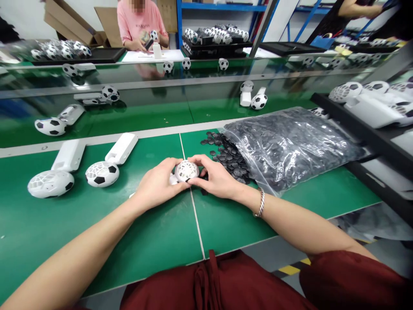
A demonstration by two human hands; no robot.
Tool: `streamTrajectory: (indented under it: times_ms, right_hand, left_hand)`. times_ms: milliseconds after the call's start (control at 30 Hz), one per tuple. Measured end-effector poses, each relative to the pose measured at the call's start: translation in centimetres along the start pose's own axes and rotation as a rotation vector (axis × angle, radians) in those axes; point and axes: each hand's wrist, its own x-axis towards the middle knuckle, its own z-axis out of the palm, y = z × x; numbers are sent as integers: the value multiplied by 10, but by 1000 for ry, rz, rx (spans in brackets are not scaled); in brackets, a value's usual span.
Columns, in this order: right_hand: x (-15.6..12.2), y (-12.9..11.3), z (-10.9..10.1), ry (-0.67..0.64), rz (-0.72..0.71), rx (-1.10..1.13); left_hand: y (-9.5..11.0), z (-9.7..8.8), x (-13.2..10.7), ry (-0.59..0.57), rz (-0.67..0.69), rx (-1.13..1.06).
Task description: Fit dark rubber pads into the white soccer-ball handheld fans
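Both hands hold one white football-shaped fan head (186, 170) just above the green table (161, 232), at its centre seam. My left hand (158, 184) wraps its left side and my right hand (215, 177) pinches its right side, fingers closed on it. The head's mesh is all white. Loose black hexagon pieces (229, 156) lie just beyond my right hand, spilling from a clear plastic bag (290, 146) full of them.
Two white handheld fans with ball heads (102, 172) (50, 182) lie at the left. More fans rest on the conveyor (145, 112) behind. A black rack (371, 133) with fans stands at the right. Another person in a pink shirt (139, 23) works at the far side.
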Motion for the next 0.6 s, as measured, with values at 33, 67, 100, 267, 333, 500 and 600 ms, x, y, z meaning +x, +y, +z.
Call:
streamTrajectory:
  times_ms: [33,67,100,267,333,500,600]
  right_hand:
    - [1,-1,0,0,3,-2]
    - [2,-2,-1,-5,5,-5]
    - [3,-2,-4,-18,5,-13]
    - [5,2,-32,-90,42,-321]
    - [4,5,-41,-84,144,-525]
    - [5,11,-43,-160,221,-603]
    - [6,12,-40,-159,173,-536]
  left_hand:
    - [1,0,-1,4,-3,3]
    - [1,0,-2,7,-5,3]
    - [2,1,-3,10,-7,1]
    - [5,1,-3,21,-16,-24]
    - [4,0,-2,22,2,5]
    - [-1,-2,1,42,97,156]
    - [-3,-2,2,64,142,193]
